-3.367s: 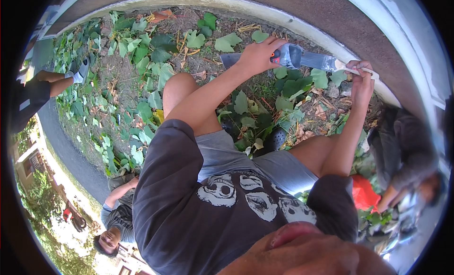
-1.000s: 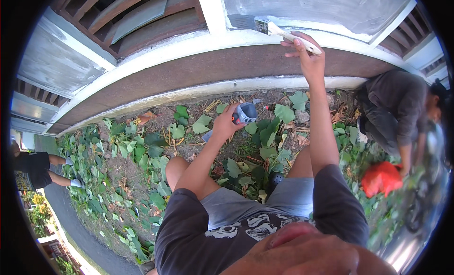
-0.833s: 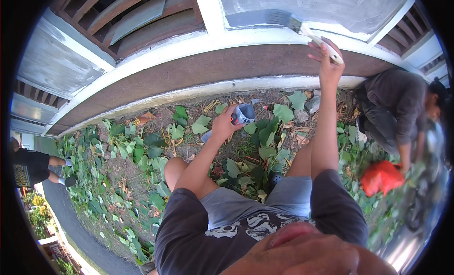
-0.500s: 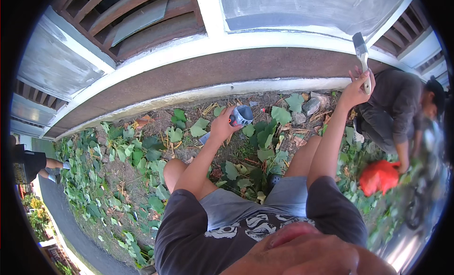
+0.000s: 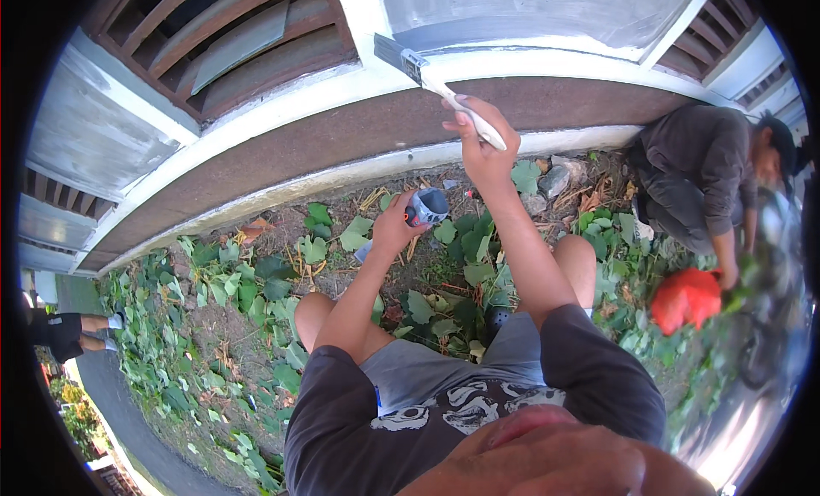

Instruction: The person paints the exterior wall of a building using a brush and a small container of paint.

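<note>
My right hand point(image 5: 489, 142) grips a paintbrush point(image 5: 440, 88) by its pale handle. The dark bristles point up and left, at the lower left corner of a grey-painted wall panel point(image 5: 530, 18); whether they touch it I cannot tell. Lower and to the left, my left hand point(image 5: 397, 227) is closed round a small paint can point(image 5: 429, 206). Its open top shows a grey inside, and its side has paint smears. White trim point(image 5: 478, 67) frames the panel just behind the brush.
Brown slatted louvres point(image 5: 248, 35) sit left of the panel. Below the wall, leafy vines point(image 5: 256, 283) and stones point(image 5: 557, 178) cover the ground. At right a crouching person point(image 5: 696, 172) holds a red plastic bag point(image 5: 686, 301). Another person's legs point(image 5: 85, 334) show far left.
My right hand has swung the brush from the panel's right end to its left corner. My left hand keeps the can in nearly the same place.
</note>
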Demonstrator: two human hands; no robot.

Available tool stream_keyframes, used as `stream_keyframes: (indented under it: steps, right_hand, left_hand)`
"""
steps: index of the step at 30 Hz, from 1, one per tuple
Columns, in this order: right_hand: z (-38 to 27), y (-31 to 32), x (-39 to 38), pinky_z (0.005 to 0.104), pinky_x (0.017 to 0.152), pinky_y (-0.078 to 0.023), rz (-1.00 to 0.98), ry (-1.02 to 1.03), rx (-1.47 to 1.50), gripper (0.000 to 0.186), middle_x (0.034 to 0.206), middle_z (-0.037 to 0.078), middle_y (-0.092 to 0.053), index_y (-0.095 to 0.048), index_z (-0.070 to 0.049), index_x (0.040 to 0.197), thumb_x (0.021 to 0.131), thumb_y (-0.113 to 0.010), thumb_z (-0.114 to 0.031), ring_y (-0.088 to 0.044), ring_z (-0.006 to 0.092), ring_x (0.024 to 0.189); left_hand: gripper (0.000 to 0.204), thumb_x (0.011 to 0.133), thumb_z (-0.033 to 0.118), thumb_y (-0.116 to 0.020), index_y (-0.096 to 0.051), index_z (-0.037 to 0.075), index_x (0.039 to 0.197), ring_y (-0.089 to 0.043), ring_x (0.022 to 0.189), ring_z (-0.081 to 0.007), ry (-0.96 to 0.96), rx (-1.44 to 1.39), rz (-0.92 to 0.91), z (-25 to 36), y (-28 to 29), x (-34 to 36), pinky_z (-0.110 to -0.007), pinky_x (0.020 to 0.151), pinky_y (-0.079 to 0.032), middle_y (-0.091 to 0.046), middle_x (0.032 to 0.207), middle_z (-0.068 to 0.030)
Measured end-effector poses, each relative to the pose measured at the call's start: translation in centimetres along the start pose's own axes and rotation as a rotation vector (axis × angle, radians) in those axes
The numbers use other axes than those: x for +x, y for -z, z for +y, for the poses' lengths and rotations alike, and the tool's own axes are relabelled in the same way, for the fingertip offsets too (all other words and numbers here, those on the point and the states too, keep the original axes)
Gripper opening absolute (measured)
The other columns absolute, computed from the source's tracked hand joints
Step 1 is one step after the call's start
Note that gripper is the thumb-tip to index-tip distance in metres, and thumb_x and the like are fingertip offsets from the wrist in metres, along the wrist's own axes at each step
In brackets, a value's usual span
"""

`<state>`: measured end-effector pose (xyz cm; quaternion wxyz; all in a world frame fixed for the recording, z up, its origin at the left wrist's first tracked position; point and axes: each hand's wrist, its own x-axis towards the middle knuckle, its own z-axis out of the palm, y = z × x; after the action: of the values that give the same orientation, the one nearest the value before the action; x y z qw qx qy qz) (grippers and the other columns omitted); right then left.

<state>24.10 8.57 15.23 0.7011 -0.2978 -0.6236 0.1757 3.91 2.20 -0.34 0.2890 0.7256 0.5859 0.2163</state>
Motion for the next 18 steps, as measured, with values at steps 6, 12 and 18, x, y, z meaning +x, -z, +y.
stream_keyframes:
  steps: [6, 12, 18]
  right_hand:
    - [0.2, 6.3, 4.7, 0.0334, 0.077, -0.070, 0.326, -0.154, -0.064, 0.024, 0.115, 0.022, -0.073, -0.065, 0.009, 0.125, 0.105, -0.061, -0.005, -0.076, 0.0254, 0.103]
    - [0.9, 14.6, 5.3, 0.0337, 0.076, -0.070, 0.654, 0.074, -0.431, 0.027, 0.112, 0.023, -0.072, -0.061, 0.009, 0.128, 0.106, -0.061, -0.006, -0.075, 0.0259, 0.100]
    - [1.7, 6.3, 4.2, 0.0299, 0.068, -0.063, 0.483, 0.051, -0.278, 0.019, 0.103, 0.015, -0.073, -0.069, 0.004, 0.117, 0.102, -0.068, -0.007, -0.075, 0.0194, 0.088]
  left_hand:
    - [0.088, 0.071, 0.032, -0.094, -0.054, 0.020, 0.147, -0.069, 0.114, -0.0336, -0.018, 0.022, 0.015, 0.7, 0.2, 0.1, -0.044, 0.092, -0.058, -0.067, 0.131, -0.0101]
    - [0.088, 0.071, 0.033, -0.094, -0.053, 0.023, 0.147, -0.070, 0.112, -0.0339, -0.040, -0.015, 0.003, -0.4, 0.4, -0.7, -0.045, 0.091, -0.058, -0.066, 0.132, -0.0092]
    - [0.086, 0.068, 0.029, -0.096, -0.056, 0.020, 0.144, -0.070, 0.113, -0.0310, -0.034, -0.012, 0.043, -0.7, 0.3, -0.4, -0.044, 0.091, -0.059, -0.067, 0.129, -0.0104]
